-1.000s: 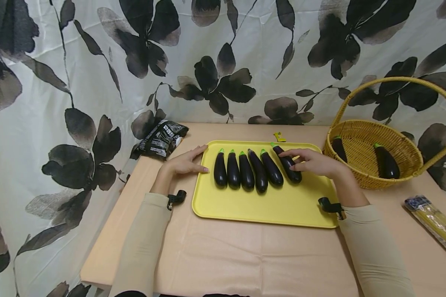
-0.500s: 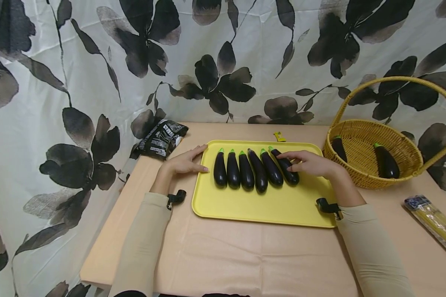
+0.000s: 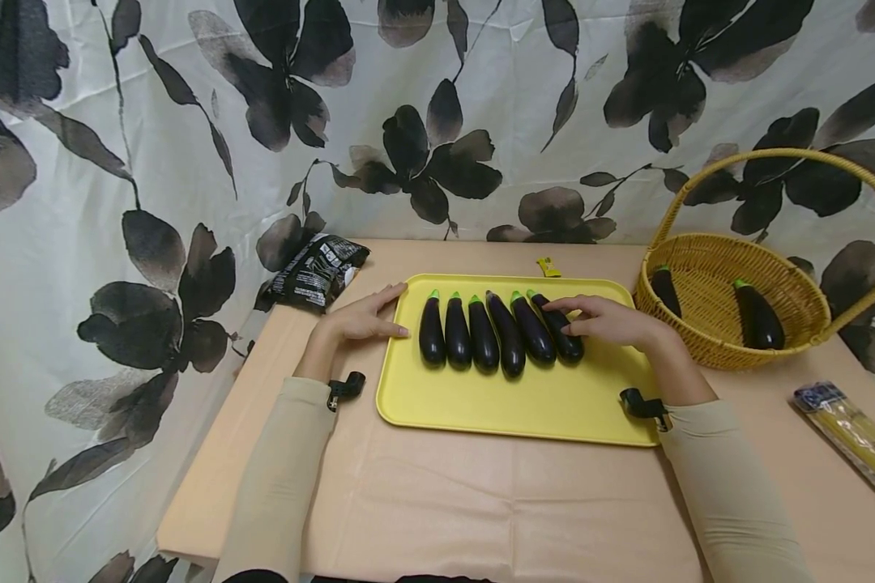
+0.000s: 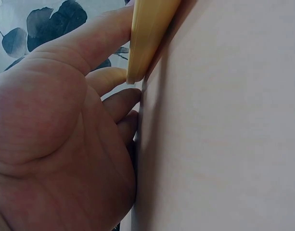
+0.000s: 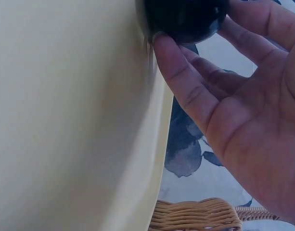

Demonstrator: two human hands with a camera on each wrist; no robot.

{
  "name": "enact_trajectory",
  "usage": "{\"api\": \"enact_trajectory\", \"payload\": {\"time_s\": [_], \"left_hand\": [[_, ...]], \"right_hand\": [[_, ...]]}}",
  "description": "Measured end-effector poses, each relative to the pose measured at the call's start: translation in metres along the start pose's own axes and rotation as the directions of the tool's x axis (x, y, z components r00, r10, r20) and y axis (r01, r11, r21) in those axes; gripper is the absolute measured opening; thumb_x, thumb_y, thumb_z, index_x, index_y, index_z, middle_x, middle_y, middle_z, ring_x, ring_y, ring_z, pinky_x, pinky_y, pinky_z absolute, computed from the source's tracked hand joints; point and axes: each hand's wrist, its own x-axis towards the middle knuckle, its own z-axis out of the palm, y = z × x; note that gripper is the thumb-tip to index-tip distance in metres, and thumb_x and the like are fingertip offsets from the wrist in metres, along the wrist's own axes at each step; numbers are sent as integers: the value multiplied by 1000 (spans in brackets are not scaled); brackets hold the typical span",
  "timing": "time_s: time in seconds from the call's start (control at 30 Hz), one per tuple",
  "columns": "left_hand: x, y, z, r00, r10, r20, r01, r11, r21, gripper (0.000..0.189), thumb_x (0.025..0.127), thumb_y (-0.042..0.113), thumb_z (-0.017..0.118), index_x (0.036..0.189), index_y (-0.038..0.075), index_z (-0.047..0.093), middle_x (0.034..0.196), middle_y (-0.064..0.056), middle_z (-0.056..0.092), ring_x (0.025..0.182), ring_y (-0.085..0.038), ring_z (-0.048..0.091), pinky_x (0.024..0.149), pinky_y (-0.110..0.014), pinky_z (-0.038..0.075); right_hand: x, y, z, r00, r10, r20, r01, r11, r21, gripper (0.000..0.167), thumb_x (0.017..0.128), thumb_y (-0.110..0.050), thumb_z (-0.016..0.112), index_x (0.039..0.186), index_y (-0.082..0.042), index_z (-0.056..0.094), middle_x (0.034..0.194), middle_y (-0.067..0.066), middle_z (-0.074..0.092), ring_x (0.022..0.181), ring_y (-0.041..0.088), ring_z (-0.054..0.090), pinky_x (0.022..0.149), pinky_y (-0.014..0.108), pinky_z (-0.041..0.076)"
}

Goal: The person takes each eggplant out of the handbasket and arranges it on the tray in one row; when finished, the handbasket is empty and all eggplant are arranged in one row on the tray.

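A row of several dark purple eggplants [image 3: 484, 336] with green stems lies on the yellow tray [image 3: 510, 409]. My right hand [image 3: 605, 320] is over the rightmost eggplant [image 3: 571, 348]. In the right wrist view, that eggplant [image 5: 185, 19] sits between thumb and fingers, and a fingertip touches its lower side. The eggplant lies beside its neighbour in the row. My left hand [image 3: 360, 318] rests at the tray's left edge, with its thumb on the rim and its fingers extended. In the left wrist view, other fingertips lie near the table.
A wicker basket [image 3: 729, 356] with a tall handle stands right of the tray and holds two eggplants. A black packet [image 3: 317, 274] lies at the back left. A small yellow wrapper [image 3: 548, 268] is behind the tray. A long clear package [image 3: 856, 445] lies at the right.
The rightmost eggplant has shifted slightly left, closer to the row, along with my right hand. The left hand has stayed in place at the tray's edge.
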Motion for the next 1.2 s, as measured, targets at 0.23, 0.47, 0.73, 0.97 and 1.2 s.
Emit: {"api": "enact_trajectory", "payload": {"time_s": [0.23, 0.47, 0.73, 0.97, 1.2], "left_hand": [[2, -1, 1, 1000, 5, 1, -6, 1000, 7, 109, 85, 47, 85, 168, 26, 19, 177, -1, 7, 164, -24, -4, 133, -49, -1], [2, -1, 0, 1000, 7, 3, -7, 1000, 6, 109, 85, 46, 85, 168, 26, 18, 177, -1, 6, 164, -25, -4, 133, -51, -2], [1, 0, 0, 1000, 2, 7, -2, 1000, 7, 108, 86, 47, 85, 169, 27, 18, 177, -1, 6, 164, -25, -5, 133, -50, -1], [1, 1, 0, 1000, 5, 7, -5, 1000, 8, 108, 86, 45, 84, 169, 26, 18, 177, -1, 5, 164, -25, -5, 133, -51, -1], [0, 1, 0, 1000, 2, 5, -2, 1000, 7, 109, 85, 47, 85, 169, 26, 18, 177, 0, 6, 164, -24, -4, 133, -49, -1]], "right_hand": [[0, 0, 1, 1000, -3, 27, 2, 1000, 19, 50, 106, -16, 57, 155, -13, 51, 160, 25, 40, 122, 31, 51, 94, 39, 47], [0, -1, 1, 999, -17, 40, 15, 999, 38, 50, 106, -12, 56, 156, -10, 48, 162, 25, 39, 122, 31, 53, 92, 38, 51], [-1, -2, 0, 999, -15, 33, 15, 1000, 19, 50, 106, -14, 56, 156, -11, 49, 159, 22, 43, 122, 30, 52, 96, 40, 46], [0, 2, -1, 1000, 2, 16, -2, 1000, 0, 50, 107, -13, 53, 157, -13, 48, 162, 21, 40, 136, 36, 47, 107, 49, 40], [-3, 0, -4, 1000, -16, 6, 16, 1000, 10, 51, 108, -17, 54, 157, -8, 46, 160, 22, 42, 133, 36, 52, 106, 49, 44]]}}
